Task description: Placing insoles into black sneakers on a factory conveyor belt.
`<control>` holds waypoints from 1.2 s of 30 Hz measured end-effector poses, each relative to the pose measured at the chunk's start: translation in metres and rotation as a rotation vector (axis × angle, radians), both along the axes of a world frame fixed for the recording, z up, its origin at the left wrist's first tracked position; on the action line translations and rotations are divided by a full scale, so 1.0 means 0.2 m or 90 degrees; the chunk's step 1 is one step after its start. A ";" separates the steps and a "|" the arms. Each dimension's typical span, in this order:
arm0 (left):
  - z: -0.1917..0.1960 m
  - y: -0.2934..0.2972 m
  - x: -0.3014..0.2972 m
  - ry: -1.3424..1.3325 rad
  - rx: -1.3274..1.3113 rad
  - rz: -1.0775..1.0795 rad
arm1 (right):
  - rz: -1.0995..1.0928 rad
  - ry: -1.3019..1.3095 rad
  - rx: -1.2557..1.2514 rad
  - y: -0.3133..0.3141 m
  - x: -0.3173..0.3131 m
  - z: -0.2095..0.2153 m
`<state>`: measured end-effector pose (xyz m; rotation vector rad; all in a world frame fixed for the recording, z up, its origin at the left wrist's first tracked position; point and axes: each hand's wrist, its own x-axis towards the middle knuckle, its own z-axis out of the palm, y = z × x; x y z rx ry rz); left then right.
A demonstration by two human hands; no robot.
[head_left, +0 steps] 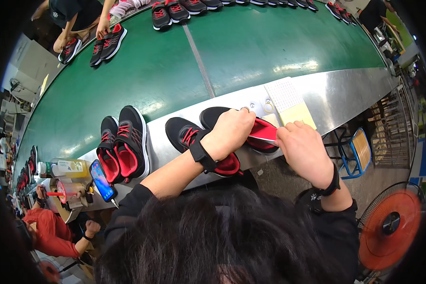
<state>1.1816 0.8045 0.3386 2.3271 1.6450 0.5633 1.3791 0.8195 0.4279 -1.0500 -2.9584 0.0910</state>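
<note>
Left hand (229, 134): likely steadying black shoe (213, 115); finger closure unclear. Right hand (304, 150): fingers clamped on red lining (263, 129), likely spreading it.

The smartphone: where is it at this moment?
The smartphone lies in the left part of the head view, close beside a pair of black-and-red shoes on its right and near the bottle on its left.

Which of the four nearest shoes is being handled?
The rightmost sneaker: left hand and right hand are at its red opening; neither holds the other three.
</note>
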 end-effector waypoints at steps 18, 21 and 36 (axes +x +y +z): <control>-0.03 -0.08 0.21 0.063 0.030 0.052 | 0.161 -0.314 -0.274 0.22 -0.08 -0.17; -0.04 -0.02 0.30 0.251 0.003 0.077 | 0.329 -0.270 -0.131 0.18 -0.04 -0.25; -0.11 -0.05 -0.03 -0.259 0.060 0.167 | 0.022 0.006 -0.276 0.26 -0.04 -0.32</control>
